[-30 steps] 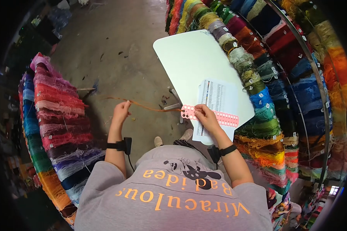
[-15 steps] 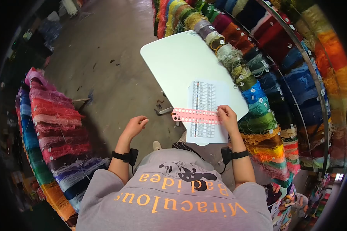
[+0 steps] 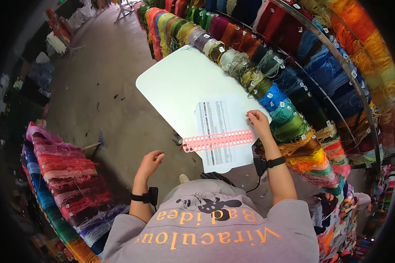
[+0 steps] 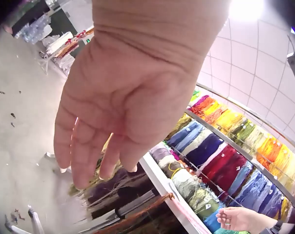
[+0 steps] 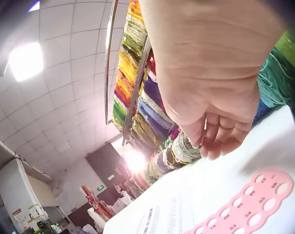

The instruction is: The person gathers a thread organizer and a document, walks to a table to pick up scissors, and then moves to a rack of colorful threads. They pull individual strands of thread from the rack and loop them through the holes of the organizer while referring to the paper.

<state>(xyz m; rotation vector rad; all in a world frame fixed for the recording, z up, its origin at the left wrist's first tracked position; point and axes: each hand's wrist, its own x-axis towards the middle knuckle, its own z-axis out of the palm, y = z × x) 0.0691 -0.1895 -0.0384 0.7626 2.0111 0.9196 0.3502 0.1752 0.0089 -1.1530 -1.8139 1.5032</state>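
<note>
The pink strip (image 3: 218, 141), pierced with rows of holes, lies on the white table, slanting slightly across the centre of the head view; its left end juts past the table's edge. In the left wrist view, a brown thread (image 4: 152, 204) trails from the strip's end at the bottom. Under the strip is a printed sheet (image 3: 242, 153), at the near end of the table (image 3: 180, 83).

The right hand (image 3: 259, 122) is just beyond the strip's right end, right of centre, its fingers loosely curled around nothing visible. The left hand (image 3: 150, 163) hangs left of the table, well apart from the strip, fingers relaxed and slightly bent, nothing in them.

Tagged skeins (image 3: 276, 98) in many colours line the table's right side and fill the upper right; more yarn (image 3: 68, 171) hangs at lower left. A grey shirt (image 3: 250, 254) with orange lettering fills the bottom.
</note>
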